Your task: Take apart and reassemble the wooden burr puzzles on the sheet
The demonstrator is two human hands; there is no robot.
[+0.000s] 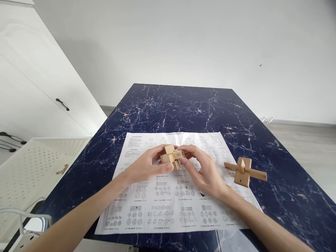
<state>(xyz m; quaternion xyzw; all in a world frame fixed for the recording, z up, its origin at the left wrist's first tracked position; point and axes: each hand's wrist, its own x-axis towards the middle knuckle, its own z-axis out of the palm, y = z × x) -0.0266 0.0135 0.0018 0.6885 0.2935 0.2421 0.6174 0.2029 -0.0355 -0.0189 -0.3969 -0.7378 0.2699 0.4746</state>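
Observation:
A wooden burr puzzle [169,158] made of interlocking light blocks is held just above the printed sheet. My left hand [151,164] is closed round its left side, with the thumb along the front. On the other side, my right hand [198,166] pinches a block end that bears dark markings. The far fingertips of both hands are partly hidden behind the blocks. Beneath them lies a creased white instruction sheet [147,224] with rows of small line diagrams and text.
Another wooden interlocking puzzle [243,171], cross-shaped, sits at the right edge of the sheet. The table [178,108] has a dark blue marbled top. A white cabinet [44,70] and a perforated cream surface [36,164] are on the left; a pale wall [196,42] stands behind.

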